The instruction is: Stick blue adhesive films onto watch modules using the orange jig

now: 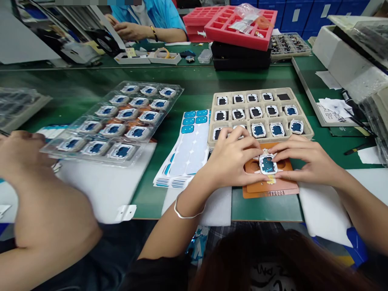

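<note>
A square white-framed watch case (268, 164) with a blue-green face lies over an orange jig plate (253, 189). My left hand (232, 159) grips its left side, thumb low and fingers above. From the other side my right hand (306, 160) holds it, with the fingertips at its upper right edge and the thumb by the lower corner. Just beyond my hands is a beige compartment tray (211, 121) of similar cases, some with black centres and some with blue. Left of the tray lies a stack of white sheets (194, 149) bearing blue adhesive pieces.
A clear plastic tray (133, 157) of watch cases sits to the left, near a co-worker's arm (45, 210). Another person's hands (129, 30) are across the bench. Red foam trays (242, 28) rest on black boxes (241, 56). Papers and a pen (359, 146) lie right.
</note>
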Demonstrator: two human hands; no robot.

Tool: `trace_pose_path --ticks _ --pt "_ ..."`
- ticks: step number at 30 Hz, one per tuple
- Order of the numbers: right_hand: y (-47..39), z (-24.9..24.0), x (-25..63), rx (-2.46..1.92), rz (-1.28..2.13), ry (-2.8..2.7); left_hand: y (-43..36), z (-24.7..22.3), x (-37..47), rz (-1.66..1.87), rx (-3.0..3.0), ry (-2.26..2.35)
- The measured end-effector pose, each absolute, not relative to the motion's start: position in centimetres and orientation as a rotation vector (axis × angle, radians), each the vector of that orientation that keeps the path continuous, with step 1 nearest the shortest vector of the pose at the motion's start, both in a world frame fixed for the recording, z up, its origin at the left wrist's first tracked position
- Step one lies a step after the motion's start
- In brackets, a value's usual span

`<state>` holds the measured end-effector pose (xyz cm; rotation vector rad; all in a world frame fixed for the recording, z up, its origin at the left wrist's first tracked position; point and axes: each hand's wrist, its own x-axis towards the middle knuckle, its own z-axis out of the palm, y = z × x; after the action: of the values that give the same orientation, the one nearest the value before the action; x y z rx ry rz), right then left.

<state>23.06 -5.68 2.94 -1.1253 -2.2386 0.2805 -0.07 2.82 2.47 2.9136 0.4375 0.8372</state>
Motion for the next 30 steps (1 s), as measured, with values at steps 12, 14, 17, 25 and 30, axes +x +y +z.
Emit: trace_pose_path --ticks 12,14,17,25,30 --pt "-5.7 2.8 23.0 -1.147 0.264 -2.274 2.8 2.2 0.0 0.737 2.906 0.428" --pt "-5.6 2.8 23.0 -1.142 0.275 -2.292 2.8 2.1 0.1 0.676 2.874 0.451" --pt "-5.5 2.9 23.1 -1.111 0.290 -2.286 2.8 2.2 0.1 0.658 2.758 0.476" --pt "-5.5 2.7 23.1 -1.196 0.416 -2.122 2.4 1.9 1.0 0.769 2.491 0.430" --pt "-5.2 1.4 23.1 -1.051 0.664 -1.851 2.3 1.4 1.1 0.826 2.611 0.299"
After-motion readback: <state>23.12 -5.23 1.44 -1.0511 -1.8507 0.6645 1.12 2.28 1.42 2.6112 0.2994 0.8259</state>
